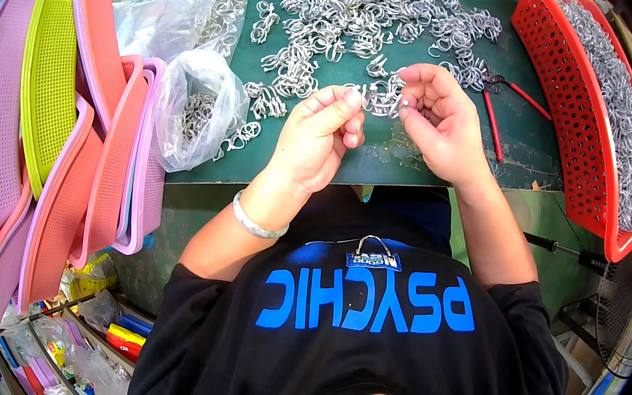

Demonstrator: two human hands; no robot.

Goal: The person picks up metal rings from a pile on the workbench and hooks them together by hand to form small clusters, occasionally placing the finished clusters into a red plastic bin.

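The metal rings (354, 13) are small, silvery grey and shiny, thin curved loops tangled into a loose heap on the green table (527, 144). That heap lies just beyond both my hands, and a few stray rings from its near edge sit between them. On the near side of the heap, my left hand (314, 138) is curled, thumb pressed toward the forefinger; I can't tell whether it grips anything. My right hand (443, 126) has bent fingers, with a whitish speck by the thumb, too tiny to make out, so I can't tell its grasp either. Red-handled pliers (492, 124) lie right of the heap, a red basket (565, 94) farther right, a clear bag (218, 126) left.
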